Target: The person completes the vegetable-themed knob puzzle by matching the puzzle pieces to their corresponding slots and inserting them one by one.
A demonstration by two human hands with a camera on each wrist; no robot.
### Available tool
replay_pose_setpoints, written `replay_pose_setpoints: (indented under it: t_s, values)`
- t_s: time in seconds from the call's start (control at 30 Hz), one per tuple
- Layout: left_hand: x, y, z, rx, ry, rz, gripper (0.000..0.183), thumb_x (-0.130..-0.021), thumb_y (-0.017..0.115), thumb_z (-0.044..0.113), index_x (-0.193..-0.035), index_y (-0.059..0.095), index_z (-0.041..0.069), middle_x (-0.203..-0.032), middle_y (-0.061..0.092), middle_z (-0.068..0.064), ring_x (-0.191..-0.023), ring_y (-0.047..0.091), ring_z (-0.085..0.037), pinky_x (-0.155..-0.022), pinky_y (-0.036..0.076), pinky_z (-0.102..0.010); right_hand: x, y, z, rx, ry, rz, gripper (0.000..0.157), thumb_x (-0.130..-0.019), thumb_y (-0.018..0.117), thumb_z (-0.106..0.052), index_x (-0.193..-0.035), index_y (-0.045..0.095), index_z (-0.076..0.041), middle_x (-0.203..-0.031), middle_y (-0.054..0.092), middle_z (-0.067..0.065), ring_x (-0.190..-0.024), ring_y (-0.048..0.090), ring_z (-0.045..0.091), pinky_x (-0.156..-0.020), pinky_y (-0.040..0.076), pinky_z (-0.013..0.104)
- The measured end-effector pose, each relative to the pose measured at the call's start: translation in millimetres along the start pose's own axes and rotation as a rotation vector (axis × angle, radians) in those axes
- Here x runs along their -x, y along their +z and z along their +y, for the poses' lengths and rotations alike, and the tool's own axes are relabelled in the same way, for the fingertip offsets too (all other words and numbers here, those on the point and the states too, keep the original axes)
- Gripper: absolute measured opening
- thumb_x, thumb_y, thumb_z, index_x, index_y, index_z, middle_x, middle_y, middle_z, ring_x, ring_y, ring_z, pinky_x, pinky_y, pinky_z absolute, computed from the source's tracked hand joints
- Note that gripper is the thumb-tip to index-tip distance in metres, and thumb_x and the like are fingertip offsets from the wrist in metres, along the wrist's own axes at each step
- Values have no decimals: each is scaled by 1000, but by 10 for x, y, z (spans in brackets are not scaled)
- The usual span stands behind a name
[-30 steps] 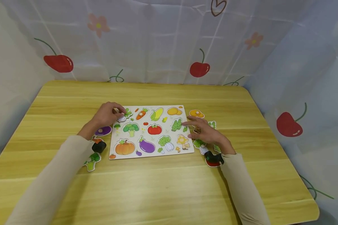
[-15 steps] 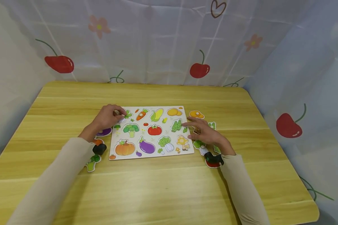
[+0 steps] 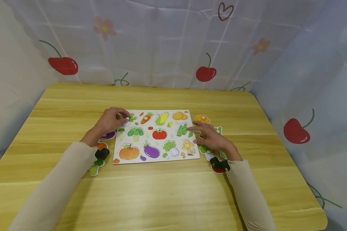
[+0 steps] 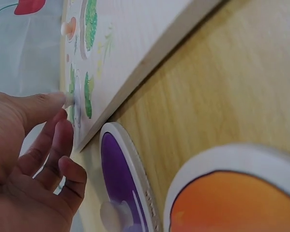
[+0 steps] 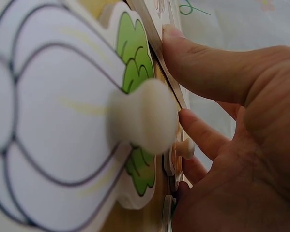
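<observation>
Pinching the pale knob (image 4: 69, 100) of a white-and-green vegetable piece (image 3: 132, 117), the left hand (image 3: 110, 120) has thumb and fingertips close together, its other fingers loosely curled, as we see in the left wrist view. We find that piece at the far left corner of the puzzle board (image 3: 156, 160), just beside the knobbed carrot piece (image 3: 146, 118); whether it sits flush we cannot tell. The right hand (image 3: 212, 136) has hold of nothing: its fingers are spread, with the thumb at the board's right edge and 1 finger reaching over the green picture there.

To the left of the board we see 3 loose pieces, an eggplant (image 3: 108, 136), a pumpkin (image 3: 101, 145) and a broccoli (image 3: 94, 170), partly hidden by the left arm. On the right, we make out a yellow-orange piece (image 3: 202, 118) beyond the hand, a bok choy piece (image 5: 57, 125) near the wrist, its knob large in the right wrist view, and a red piece (image 3: 218, 170) under a black wrist device (image 3: 219, 163). We see everything laid on a wooden table (image 3: 162, 199), before a cherry-printed curtain (image 3: 162, 48).
</observation>
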State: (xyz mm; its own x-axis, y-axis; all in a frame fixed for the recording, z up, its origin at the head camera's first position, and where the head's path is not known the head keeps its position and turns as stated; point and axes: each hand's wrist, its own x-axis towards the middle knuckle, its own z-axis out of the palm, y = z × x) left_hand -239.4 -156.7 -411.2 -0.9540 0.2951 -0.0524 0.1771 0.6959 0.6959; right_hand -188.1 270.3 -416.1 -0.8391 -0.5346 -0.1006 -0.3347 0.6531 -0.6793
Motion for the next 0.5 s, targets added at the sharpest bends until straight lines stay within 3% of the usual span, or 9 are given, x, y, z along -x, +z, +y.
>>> replay_pose_setpoints:
  t_s: [0.23, 0.5]
  values:
    - [74, -79, 70, 5, 14, 15, 26, -100, 60, 11, -123, 67, 3, -125, 63, -20, -93, 55, -29, -72, 48, -31, 9, -12, 8, 5, -4, 0, 49, -93, 70, -13, -140, 57, -6, -162, 24, 26, -150, 12, 48, -115, 8, 70]
    - [224, -174, 124, -2, 53, 5, 26, -99, 62, 12, -122, 67, 2, -122, 65, -18, -99, 57, -30, -77, 50, -31, -4, -3, -11, -10, 43, -5, 49, -93, 71, -13, -140, 57, -9, -163, 22, 22, -150, 8, 46, -115, 11, 70]
